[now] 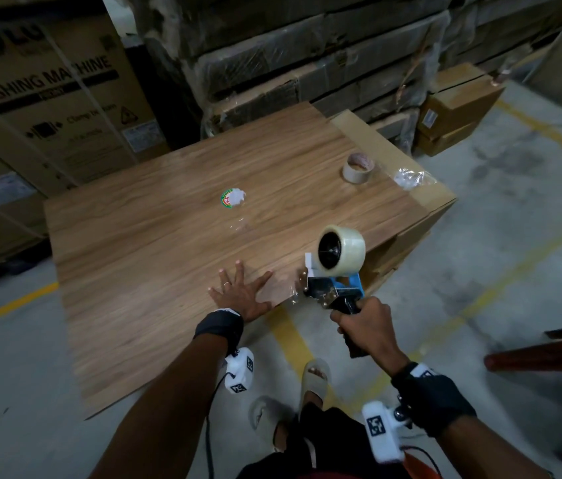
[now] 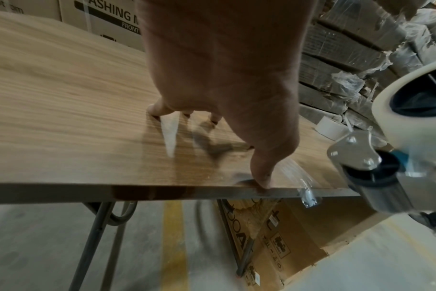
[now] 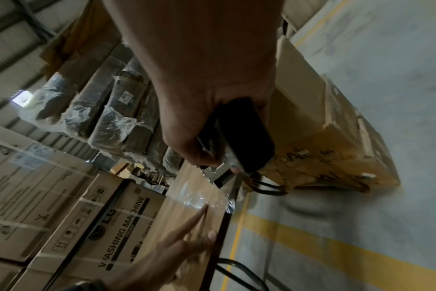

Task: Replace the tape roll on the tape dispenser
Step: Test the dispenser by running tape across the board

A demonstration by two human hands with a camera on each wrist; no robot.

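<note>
My right hand (image 1: 365, 326) grips the black handle (image 3: 244, 135) of a blue tape dispenser (image 1: 336, 288), held at the table's near right edge. A clear tape roll (image 1: 341, 250) sits on its hub; the left wrist view shows the roll (image 2: 396, 110) at far right. A strip of clear tape (image 1: 293, 293) runs from the dispenser's front onto the wooden table (image 1: 169, 236) and over its edge (image 2: 308, 195). My left hand (image 1: 241, 292) lies flat with spread fingers on the tabletop beside that strip, thumb (image 2: 261, 175) at the edge. An empty cardboard tape core (image 1: 358, 167) stands at the far right.
A round label scrap (image 1: 233, 198) and crumpled clear plastic (image 1: 409, 178) lie on the table. Washing machine cartons (image 1: 48, 108) stand at the left, wrapped stacks (image 1: 307, 46) behind. A cardboard box (image 2: 299, 236) sits under the table's right side. A red chair (image 1: 548, 354) is on the right.
</note>
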